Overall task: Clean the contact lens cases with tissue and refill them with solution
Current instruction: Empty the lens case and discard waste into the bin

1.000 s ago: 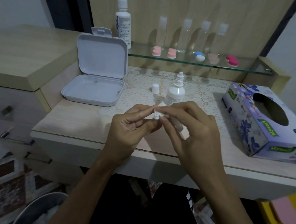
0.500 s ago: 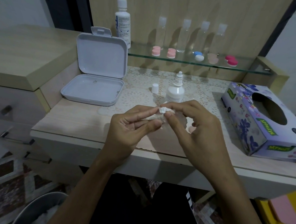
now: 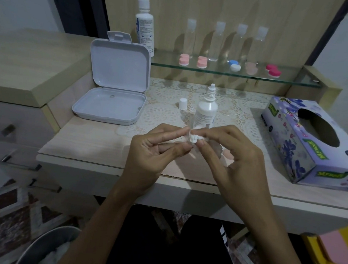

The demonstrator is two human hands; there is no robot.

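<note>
Pale wood worktop [image 3: 98, 145] with a lace mat lies under my hands, and a glass shelf [image 3: 285, 81] behind carries more lens cases [image 3: 202, 62]. My left hand [image 3: 155, 151] pinches a small clear piece, I think the contact lens case [image 3: 187, 135], between thumb and forefinger; it is too small and see-through to tell its long axis. My right hand [image 3: 235, 156] pinches a wad of tissue [image 3: 195, 138] against it, the other fingers [image 3: 234, 132] loosely spread. Both hands meet just above the front part of the worktop. The open solution bottle [image 3: 206, 111] stands upright just beyond my fingertips, its cap [image 3: 182, 103] beside it, nearer to my left fingers. I judge the right hand is a little nearer to the bottle for refilling. The tissue box [image 3: 312, 145] is well apart to the right, the open white box [image 3: 113, 98] to the left; between them there is free room.
</note>
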